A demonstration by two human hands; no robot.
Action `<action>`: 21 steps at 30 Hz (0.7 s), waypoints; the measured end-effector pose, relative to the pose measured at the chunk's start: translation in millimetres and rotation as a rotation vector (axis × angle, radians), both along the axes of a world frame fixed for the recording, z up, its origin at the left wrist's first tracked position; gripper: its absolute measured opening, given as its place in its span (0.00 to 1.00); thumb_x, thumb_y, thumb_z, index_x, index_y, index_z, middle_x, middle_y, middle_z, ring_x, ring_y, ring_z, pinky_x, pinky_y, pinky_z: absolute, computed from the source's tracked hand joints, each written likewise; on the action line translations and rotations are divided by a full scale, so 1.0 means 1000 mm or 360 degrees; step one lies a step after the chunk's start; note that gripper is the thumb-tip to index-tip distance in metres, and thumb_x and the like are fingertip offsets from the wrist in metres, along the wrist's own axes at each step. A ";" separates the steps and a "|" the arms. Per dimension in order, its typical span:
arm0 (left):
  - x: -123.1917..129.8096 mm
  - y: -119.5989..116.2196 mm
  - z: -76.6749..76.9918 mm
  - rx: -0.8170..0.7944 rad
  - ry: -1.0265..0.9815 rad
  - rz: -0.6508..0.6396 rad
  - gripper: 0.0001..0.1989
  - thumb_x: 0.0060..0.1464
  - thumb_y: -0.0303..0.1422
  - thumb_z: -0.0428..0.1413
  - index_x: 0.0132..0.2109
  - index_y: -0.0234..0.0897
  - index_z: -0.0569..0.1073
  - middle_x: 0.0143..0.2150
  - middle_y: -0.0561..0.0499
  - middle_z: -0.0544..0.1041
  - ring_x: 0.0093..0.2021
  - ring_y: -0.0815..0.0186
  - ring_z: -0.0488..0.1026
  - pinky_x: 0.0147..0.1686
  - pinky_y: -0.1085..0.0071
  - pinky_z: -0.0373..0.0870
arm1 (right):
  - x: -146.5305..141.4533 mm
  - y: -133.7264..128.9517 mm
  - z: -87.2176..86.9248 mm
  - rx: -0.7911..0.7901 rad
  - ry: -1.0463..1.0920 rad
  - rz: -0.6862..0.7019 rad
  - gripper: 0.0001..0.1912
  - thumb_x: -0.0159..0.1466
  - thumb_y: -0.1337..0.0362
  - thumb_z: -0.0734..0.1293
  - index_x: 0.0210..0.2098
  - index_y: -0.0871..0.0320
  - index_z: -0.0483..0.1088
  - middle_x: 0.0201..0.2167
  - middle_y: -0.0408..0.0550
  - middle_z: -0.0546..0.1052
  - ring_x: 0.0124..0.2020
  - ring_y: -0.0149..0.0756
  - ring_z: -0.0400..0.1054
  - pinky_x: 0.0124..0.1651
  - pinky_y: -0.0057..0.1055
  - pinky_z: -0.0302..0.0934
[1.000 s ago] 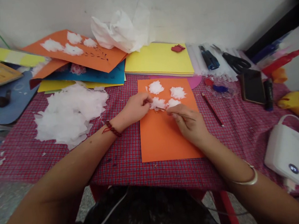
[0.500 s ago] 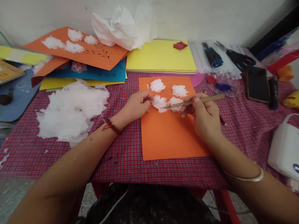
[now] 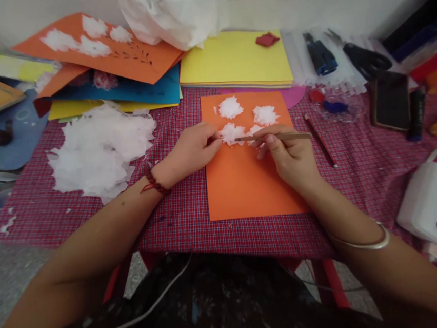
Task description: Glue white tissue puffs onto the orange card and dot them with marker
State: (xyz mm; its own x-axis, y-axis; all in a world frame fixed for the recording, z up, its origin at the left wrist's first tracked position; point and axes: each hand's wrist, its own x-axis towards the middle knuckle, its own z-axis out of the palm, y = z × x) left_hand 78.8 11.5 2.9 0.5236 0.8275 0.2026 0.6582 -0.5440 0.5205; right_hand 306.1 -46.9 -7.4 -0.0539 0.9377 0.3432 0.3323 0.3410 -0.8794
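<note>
Item, right hand: is closing thumb and fingers around a slim brush, gripping narrowly and holding it nearly level above the far half of the orange sheet. The tip is pointing left, at the near edge of the lower-left flower; whether it is touching, I cannot tell from here.

Item, left hand: is resting across the sheet's left edge, thumb and forefinger drawn close together beside that same flower. Whether they are pinching a petal, I cannot tell.

Item, change noted: half a second ago the brush was slanting up to the right; now it is lying flatter. The left hand is keeping its place, so the work, in my judgement, is centring on this one flower.

Item, companions on the sheet's far half: the upper-left flower, the upper-right flower and the lower-right flower, this last being partly covered by the right hand.

Item, outlying: left of the sheet, a white paper pile is spreading; right of it, a red pencil is lying slantwise; beyond its far edge, a yellow paper stack is sitting.
</note>
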 end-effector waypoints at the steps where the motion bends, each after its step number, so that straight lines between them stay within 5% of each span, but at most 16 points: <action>1: 0.001 -0.002 0.003 0.0031 0.0100 -0.0047 0.07 0.58 0.26 0.51 0.32 0.35 0.70 0.32 0.49 0.73 0.33 0.65 0.69 0.33 0.68 0.61 | 0.000 0.000 0.000 0.0003 -0.0017 -0.0005 0.16 0.70 0.49 0.64 0.39 0.51 0.77 0.34 0.45 0.78 0.26 0.30 0.69 0.32 0.33 0.67; 9: 0.008 -0.025 0.021 0.0192 0.0642 -0.0278 0.15 0.62 0.22 0.46 0.49 0.30 0.75 0.42 0.41 0.76 0.42 0.59 0.72 0.41 0.66 0.68 | 0.000 0.000 0.000 -0.0006 -0.0021 -0.0023 0.15 0.71 0.50 0.63 0.41 0.50 0.78 0.34 0.45 0.79 0.26 0.32 0.70 0.33 0.35 0.68; 15: 0.011 -0.009 0.004 0.0209 0.0128 -0.0114 0.08 0.62 0.27 0.54 0.45 0.35 0.76 0.40 0.48 0.75 0.39 0.65 0.72 0.39 0.70 0.66 | 0.000 0.000 0.000 -0.0013 -0.0047 -0.0005 0.15 0.71 0.50 0.63 0.41 0.49 0.77 0.33 0.44 0.79 0.26 0.32 0.70 0.33 0.36 0.67; 21: 0.012 0.006 -0.006 0.0101 -0.0030 -0.0262 0.09 0.60 0.26 0.55 0.47 0.35 0.75 0.39 0.49 0.76 0.37 0.67 0.72 0.39 0.70 0.66 | 0.001 0.000 0.000 -0.0028 -0.0035 -0.0013 0.14 0.70 0.49 0.63 0.41 0.48 0.76 0.34 0.45 0.78 0.26 0.32 0.70 0.34 0.36 0.67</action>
State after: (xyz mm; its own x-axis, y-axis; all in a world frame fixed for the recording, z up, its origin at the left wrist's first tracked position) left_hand 90.9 17.1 -3.2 0.6469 0.7158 0.2628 0.5479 -0.6761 0.4927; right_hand 306.7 -46.9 -7.8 -0.0537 0.9441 0.3253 0.3540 0.3226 -0.8778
